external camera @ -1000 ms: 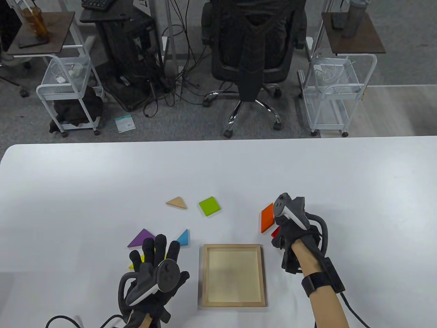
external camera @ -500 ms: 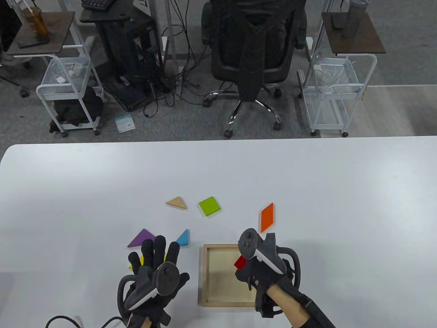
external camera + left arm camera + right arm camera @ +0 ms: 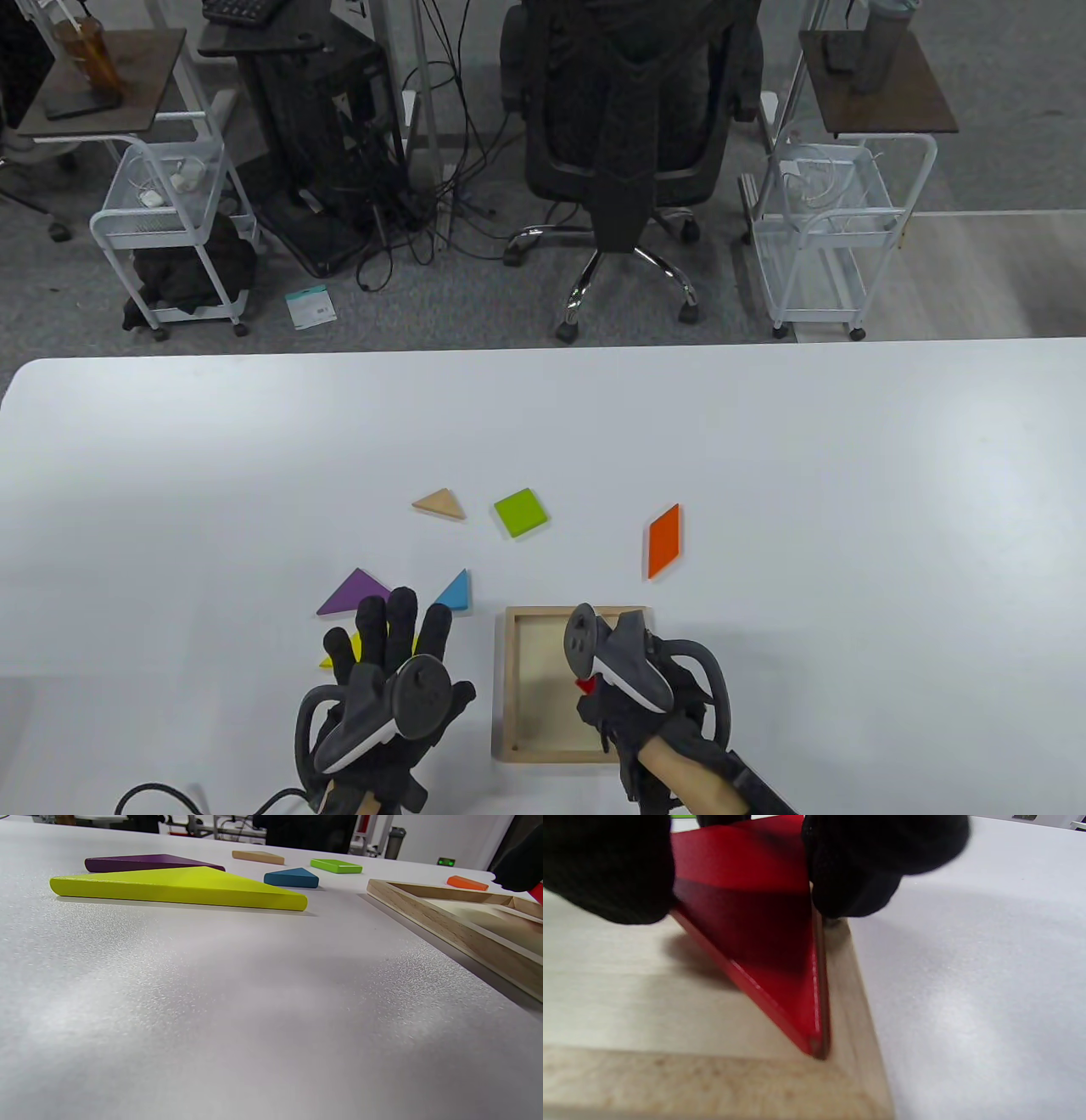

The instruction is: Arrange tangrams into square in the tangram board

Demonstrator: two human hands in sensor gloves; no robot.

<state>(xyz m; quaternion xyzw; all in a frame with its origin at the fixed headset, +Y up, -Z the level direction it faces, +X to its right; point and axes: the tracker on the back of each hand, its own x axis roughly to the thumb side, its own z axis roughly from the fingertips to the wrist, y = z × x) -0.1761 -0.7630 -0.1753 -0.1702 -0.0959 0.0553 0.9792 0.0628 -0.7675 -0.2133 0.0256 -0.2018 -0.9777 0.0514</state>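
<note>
My right hand (image 3: 619, 692) pinches a red triangle (image 3: 763, 942) over the right side of the wooden tangram board (image 3: 509, 679). In the right wrist view the triangle tilts, its lower corner in the board's near right corner (image 3: 840, 1069). My left hand (image 3: 386, 654) lies flat with straight fingers on the table, over a yellow triangle (image 3: 178, 887). Loose pieces lie on the table: a purple triangle (image 3: 349, 592), a blue triangle (image 3: 454, 591), a tan triangle (image 3: 439, 503), a green square (image 3: 519, 512) and an orange parallelogram (image 3: 663, 540).
The white table (image 3: 848, 509) stretches wide to the right and behind the pieces. Beyond its far edge stand an office chair (image 3: 628, 127) and wire carts (image 3: 827, 221).
My right hand lifted the red triangle from beside the orange parallelogram, carried it left and down over the board, and lowered it toward the board's right side. The left hand barely moved.
</note>
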